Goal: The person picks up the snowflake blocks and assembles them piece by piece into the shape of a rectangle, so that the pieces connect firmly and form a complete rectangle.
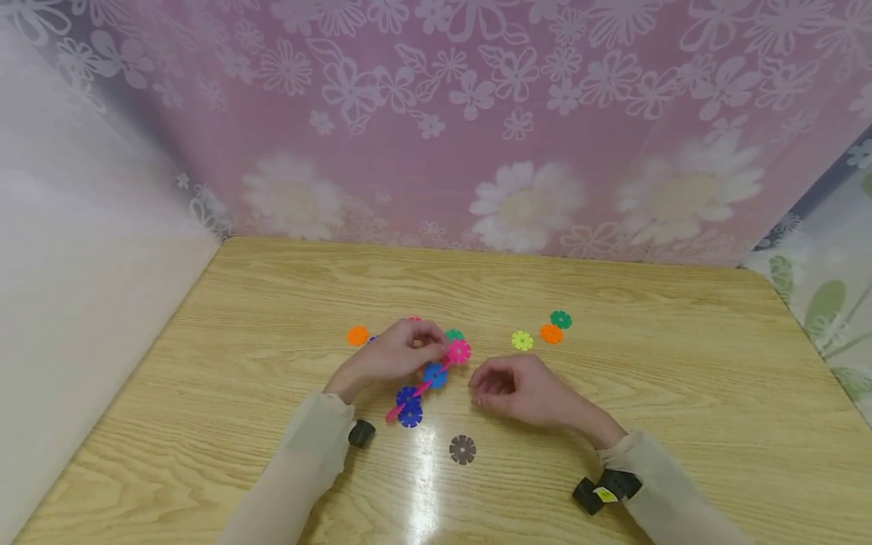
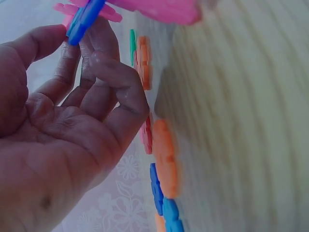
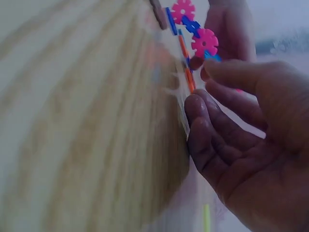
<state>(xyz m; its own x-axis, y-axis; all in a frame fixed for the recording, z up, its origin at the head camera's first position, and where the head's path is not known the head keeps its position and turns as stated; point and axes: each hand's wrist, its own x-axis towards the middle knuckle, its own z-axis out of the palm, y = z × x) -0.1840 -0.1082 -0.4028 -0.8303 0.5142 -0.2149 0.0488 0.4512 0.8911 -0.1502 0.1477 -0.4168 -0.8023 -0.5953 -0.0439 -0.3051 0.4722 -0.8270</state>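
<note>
A chain of interlocking notched plastic discs [image 1: 434, 375], pink and blue, is in the person's left hand [image 1: 393, 356], over a wood-grain table [image 1: 647, 325]. The thumb and fingertips pinch it near its far end. Its long axis slants from lower left, close to the left wrist, to upper right, where a bright pink disc [image 1: 459, 350] faces up and partly covers a green disc [image 1: 454, 334].

The right hand [image 1: 524, 390] is just to the right of the chain, apart from it, its fingers loosely curved with nothing visible in them.

The left hand hides part of the loose discs behind it; an orange disc [image 1: 357, 336] shows to its left. Beyond the right hand lie a yellow disc [image 1: 522, 341], a second orange disc [image 1: 551, 334] and a second green disc [image 1: 562, 319], these last two touching. A grey-brown disc [image 1: 462, 450] lies nearer the person.

A black wrist device [image 1: 588, 496] at the right cuff bears a yellow label [image 1: 605, 494], its writing too small to read. Pink floral cloth [image 1: 409, 151] hangs behind the table.
</note>
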